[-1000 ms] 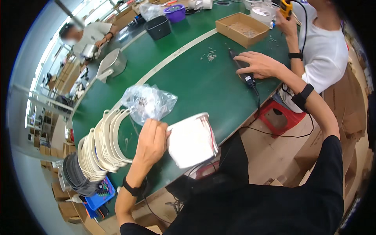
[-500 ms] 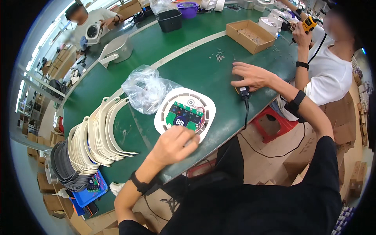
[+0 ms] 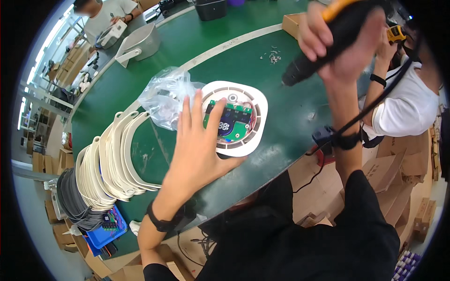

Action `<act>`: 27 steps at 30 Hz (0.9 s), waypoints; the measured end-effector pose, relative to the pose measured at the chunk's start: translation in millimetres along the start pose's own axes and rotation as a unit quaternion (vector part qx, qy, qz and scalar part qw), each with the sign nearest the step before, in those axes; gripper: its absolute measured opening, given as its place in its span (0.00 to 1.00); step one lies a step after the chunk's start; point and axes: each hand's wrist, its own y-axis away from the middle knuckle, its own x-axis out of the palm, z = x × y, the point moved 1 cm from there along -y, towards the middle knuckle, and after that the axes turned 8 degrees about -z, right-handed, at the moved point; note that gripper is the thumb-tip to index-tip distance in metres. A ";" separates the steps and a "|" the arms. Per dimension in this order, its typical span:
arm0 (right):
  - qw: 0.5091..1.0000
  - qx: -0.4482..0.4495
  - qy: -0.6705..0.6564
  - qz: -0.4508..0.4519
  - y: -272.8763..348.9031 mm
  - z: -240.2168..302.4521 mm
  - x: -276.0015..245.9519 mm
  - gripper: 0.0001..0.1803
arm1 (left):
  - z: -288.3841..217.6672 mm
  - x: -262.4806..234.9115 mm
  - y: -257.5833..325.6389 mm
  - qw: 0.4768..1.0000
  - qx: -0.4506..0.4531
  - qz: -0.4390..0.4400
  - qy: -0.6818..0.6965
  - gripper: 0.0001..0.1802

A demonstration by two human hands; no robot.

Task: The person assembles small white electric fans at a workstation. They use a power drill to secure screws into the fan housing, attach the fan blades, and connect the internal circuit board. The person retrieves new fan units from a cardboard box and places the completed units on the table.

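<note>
My left hand (image 3: 190,150) lies spread over the left side of a white rounded plastic housing (image 3: 260,105). Its index finger reaches across a green circuit board (image 3: 241,129) inside the housing, and the thumb runs along the near edge. Thin red wires curve at the board's right side. Raised at the upper right, my right hand (image 3: 349,63) is wrapped around a black and yellow electric screwdriver (image 3: 311,61). The tool's tip points down and left, apart from the housing, and its black cable (image 3: 375,110) trails past my wrist.
A clear plastic bag (image 3: 164,103) lies beside the housing. Stacked cream curved bands (image 3: 112,159), dark grey ones (image 3: 72,199) and a blue tray (image 3: 117,229) sit left. Small screws (image 3: 274,57) lie scattered near a cardboard box (image 3: 290,24). A co-worker (image 3: 403,98) works close on the right.
My right hand has lifted the screwdriver off the table's right side. My left hand has opened from a curled shape and spread over the housing, which appears slightly farther right and up.
</note>
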 end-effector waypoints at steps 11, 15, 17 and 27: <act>0.983 0.000 0.052 0.179 -83.7 -41.2 22.2 0.42 | 19.9 17.3 -56.4 0.998 0.006 0.031 -0.061 0.64; 0.984 0.078 0.142 0.079 -82.1 -26.7 11.0 0.31 | 30.4 23.8 -74.4 0.997 -0.029 -0.029 -0.065 0.62; 0.989 0.083 0.123 -0.003 -83.5 -36.3 3.0 0.21 | 38.0 22.2 -74.7 0.999 -0.008 -0.017 -0.047 0.63; 0.983 0.093 -0.115 0.106 -90.3 -75.7 1.9 0.15 | 44.2 -5.9 -101.7 0.965 0.076 -0.135 0.212 0.48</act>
